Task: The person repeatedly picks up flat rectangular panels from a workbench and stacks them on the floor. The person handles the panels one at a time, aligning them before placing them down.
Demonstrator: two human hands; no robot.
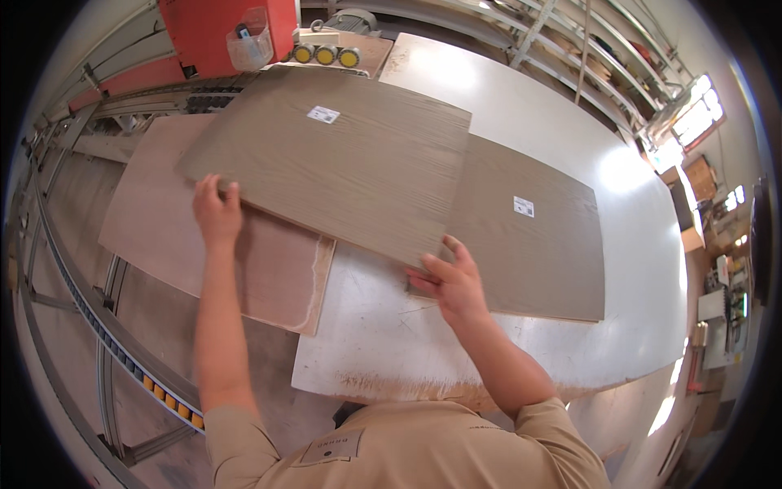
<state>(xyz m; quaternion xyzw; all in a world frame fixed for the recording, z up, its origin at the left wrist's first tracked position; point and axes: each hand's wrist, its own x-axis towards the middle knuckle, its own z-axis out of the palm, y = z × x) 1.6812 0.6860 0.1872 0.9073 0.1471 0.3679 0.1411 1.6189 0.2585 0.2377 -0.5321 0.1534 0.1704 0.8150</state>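
A large grey-brown wood-grain panel [358,155] with a small white label is held between my two hands. My left hand [218,213] is closed on its near edge toward the left corner, thumb on top. At the near right corner, my right hand [458,281] grips the same panel, with some fingers beneath it. A second panel [546,253] of the same colour, also labelled, lies flat on the white tabletop to the right. The held panel overlaps its left part. Below the held panel's left side is a pinkish-brown board [163,212].
The white table [358,350] has a worn, chipped near edge. A red machine [220,33] with a clear plastic holder stands at the far left, beside yellow-faced rollers [326,55]. A roller rail [134,363] curves along the left. Metal shelves [570,49] line the back.
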